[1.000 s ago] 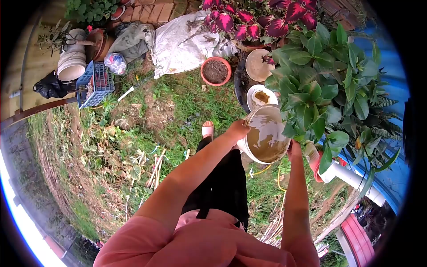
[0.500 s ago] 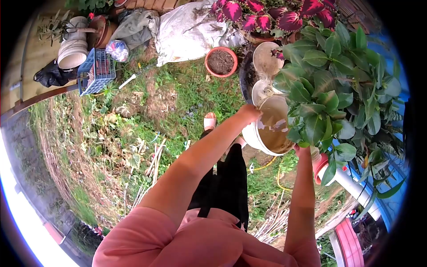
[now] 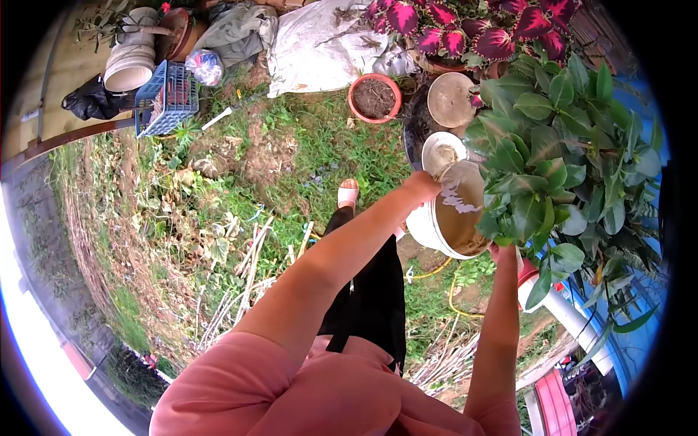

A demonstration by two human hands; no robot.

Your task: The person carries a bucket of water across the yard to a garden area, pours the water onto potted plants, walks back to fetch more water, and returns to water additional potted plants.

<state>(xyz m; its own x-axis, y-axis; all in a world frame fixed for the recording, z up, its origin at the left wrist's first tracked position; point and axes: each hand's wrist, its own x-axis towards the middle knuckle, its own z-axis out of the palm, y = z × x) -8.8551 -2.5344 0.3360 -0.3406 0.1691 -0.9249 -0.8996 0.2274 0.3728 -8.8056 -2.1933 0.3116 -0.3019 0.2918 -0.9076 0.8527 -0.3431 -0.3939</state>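
Note:
A white bucket [image 3: 427,231] holds murky brown water with light glints on its surface. My left hand [image 3: 422,187] grips its rim on the near left side. At the lower right of the bucket is my right hand [image 3: 503,253], closed at the rim and partly covered by leaves. A smaller white container [image 3: 436,144] with some water stands just beyond the bucket, whose far rim overlaps it in this view. Behind that, a round tub [image 3: 449,102] with a dull beige inside sits in a wide black basin [image 3: 412,134].
A leafy green plant [image 3: 538,152] crowds the bucket's right side. A terracotta pot [image 3: 374,98] of soil, a white sack [image 3: 320,51] and a blue crate [image 3: 167,98] lie farther off. A yellow hose [image 3: 458,298] and dry sticks [image 3: 451,363] are on the ground.
The splashing water in the smaller container has calmed, and its inside shows more clearly. The bucket's far rim has drawn back slightly from it. Both hands keep their hold; the whole view has shifted.

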